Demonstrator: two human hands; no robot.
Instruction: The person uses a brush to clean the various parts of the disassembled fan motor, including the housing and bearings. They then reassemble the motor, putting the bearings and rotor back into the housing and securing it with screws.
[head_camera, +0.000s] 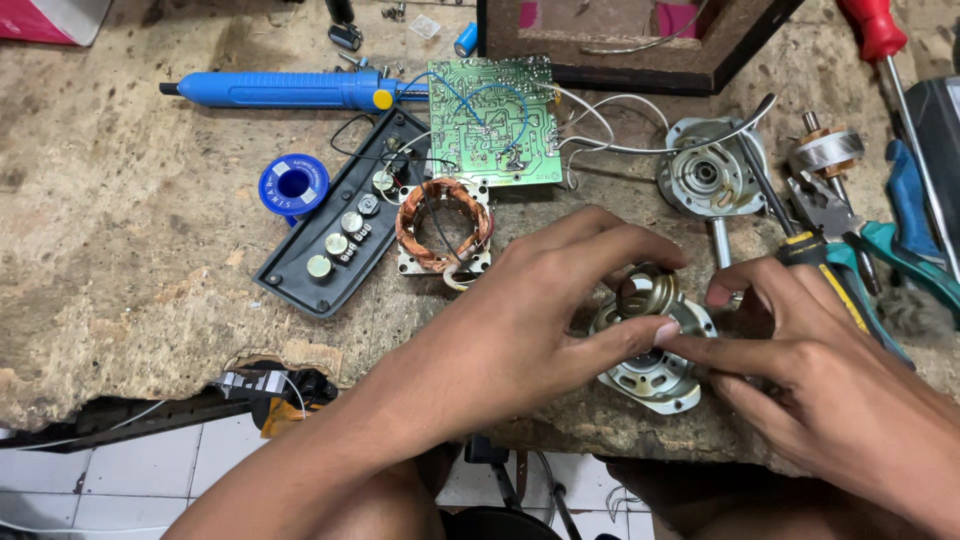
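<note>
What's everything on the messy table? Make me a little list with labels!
Left hand: grips a brass-coloured ring on a silver motor cover
Right hand: touches the same cover
Beside them: copper coil, green circuit board, dark button panel
Farther off: blue desoldering pump, blue tape roll, second motor cover
Surface: worn workbench

A worn, stained wooden workbench (130, 230) stands over a white tiled floor (120, 480) in even light.
</note>
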